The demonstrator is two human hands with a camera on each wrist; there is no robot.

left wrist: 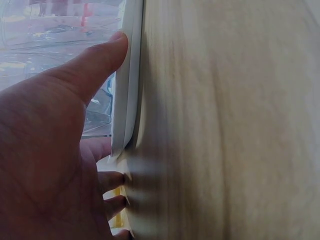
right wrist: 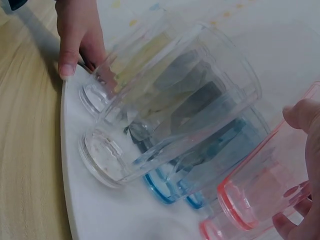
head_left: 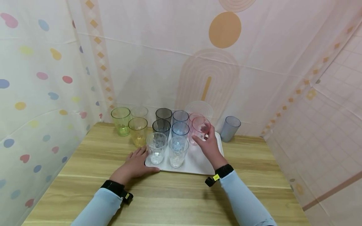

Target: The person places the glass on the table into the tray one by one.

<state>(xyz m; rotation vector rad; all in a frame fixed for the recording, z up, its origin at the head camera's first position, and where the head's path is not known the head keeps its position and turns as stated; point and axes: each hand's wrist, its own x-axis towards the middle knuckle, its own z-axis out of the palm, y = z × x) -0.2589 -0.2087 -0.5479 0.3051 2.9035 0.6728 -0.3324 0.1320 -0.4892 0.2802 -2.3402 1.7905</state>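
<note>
My right hand (head_left: 210, 146) grips a pink clear tumbler (head_left: 201, 128) between thumb and fingers, at the right side of a white tray (head_left: 198, 163). In the right wrist view that pink tumbler's base overlaps a second pink tumbler (right wrist: 212, 231) behind it. My left hand (head_left: 137, 164) rests at the tray's front left corner, its straight thumb (left wrist: 102, 60) along the front rim and the other fingers spread by the left side. Two colourless tumblers (head_left: 178, 153) stand at the tray's front, with blue tumblers (head_left: 180, 129) and dark grey tumblers (head_left: 161, 127) behind them.
Left of the tray stand a yellow tumbler (head_left: 138, 135), a green tumbler (head_left: 120, 122) and a pale clear one. A grey-blue tumbler (head_left: 230, 129) is on the wooden table (head_left: 175, 201) beyond the tray's right side. Patterned curtains (head_left: 147, 56) enclose the table's back and sides.
</note>
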